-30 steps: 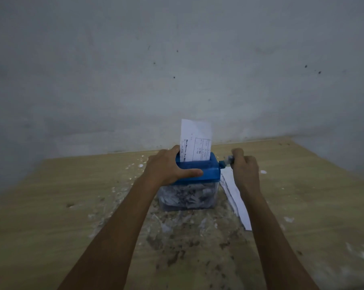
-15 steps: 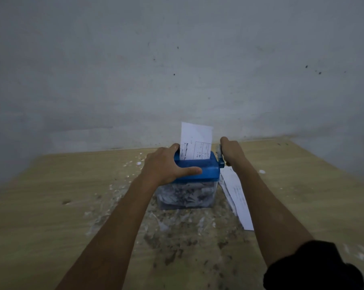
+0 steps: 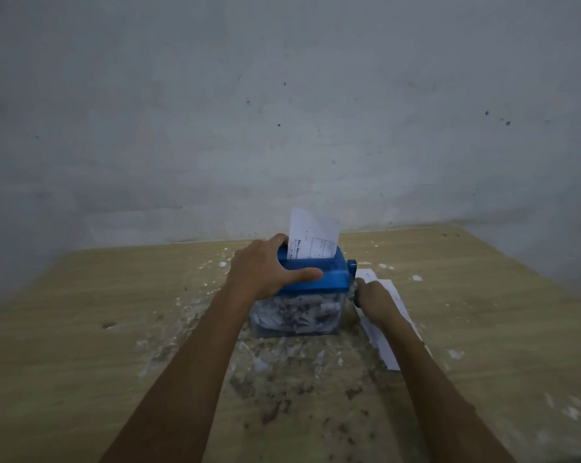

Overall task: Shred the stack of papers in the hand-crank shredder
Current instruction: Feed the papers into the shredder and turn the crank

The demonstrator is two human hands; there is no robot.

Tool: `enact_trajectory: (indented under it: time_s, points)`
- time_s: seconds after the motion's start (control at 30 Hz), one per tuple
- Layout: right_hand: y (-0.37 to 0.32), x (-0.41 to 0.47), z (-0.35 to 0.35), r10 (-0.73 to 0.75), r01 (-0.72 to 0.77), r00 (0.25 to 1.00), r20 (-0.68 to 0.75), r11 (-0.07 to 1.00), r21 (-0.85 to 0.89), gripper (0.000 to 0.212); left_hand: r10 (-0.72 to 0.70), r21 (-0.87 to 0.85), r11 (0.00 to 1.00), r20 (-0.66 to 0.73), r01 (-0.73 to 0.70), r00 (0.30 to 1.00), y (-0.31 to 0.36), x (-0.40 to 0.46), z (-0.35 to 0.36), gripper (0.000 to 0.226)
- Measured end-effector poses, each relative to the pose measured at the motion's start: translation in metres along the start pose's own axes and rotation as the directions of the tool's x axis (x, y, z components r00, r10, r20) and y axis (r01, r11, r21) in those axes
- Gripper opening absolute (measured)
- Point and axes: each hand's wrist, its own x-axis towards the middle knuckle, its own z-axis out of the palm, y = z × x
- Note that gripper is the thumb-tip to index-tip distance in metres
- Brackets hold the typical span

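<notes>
Your left hand [image 3: 265, 274] gripped the light blue plastic hand-crank shredder [image 3: 310, 279] by its lid; your right hand [image 3: 371, 297] curled low at the crank, grasp unclear; the thin printed white sheet [image 3: 310, 240] stood limp in the slot.

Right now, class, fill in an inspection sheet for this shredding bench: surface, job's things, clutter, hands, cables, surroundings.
Surface: wooden table, stained and dusty in front of the shredder.
Job's things: blue hand-crank shredder, clear bin full of shreds; one printed sheet upright in its slot; paper stack flat on the table to its right.
Clutter: white paper scraps scattered around the shredder.
Hands: left hand grips the shredder top; right hand low at the crank side, its grip hidden.
Cables: nothing seen.
Surroundings: bare grey wall with dark specks.
</notes>
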Motion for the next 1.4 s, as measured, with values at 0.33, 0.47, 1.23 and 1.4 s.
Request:
enact_trajectory:
  time_s: [0.33,0.47,1.23,1.4]
  points:
    - [0.002,-0.053,0.002,-0.042,0.068,0.982,-0.185,0.988,0.141,0.01,-0.008,-0.012,1.0,0.053,0.009,0.999,-0.001,0.004,0.0,0.112]
    - [-0.011,-0.064,-0.012,0.126,0.041,0.968,-0.216,0.772,0.634,0.031,0.007,-0.011,1.0,0.062,-0.007,0.998,-0.002,0.005,-0.002,0.103]
    - [-0.045,0.04,-0.066,0.206,-0.017,0.959,-0.195,0.728,0.685,0.047,0.076,0.035,0.996,0.063,-0.078,0.995,-0.007,0.006,-0.003,0.095]
    - [-0.03,0.038,-0.039,0.234,-0.19,0.972,0.007,0.77,0.609,0.026,0.077,-0.001,0.997,0.022,-0.077,0.997,-0.002,0.0,-0.003,0.088]
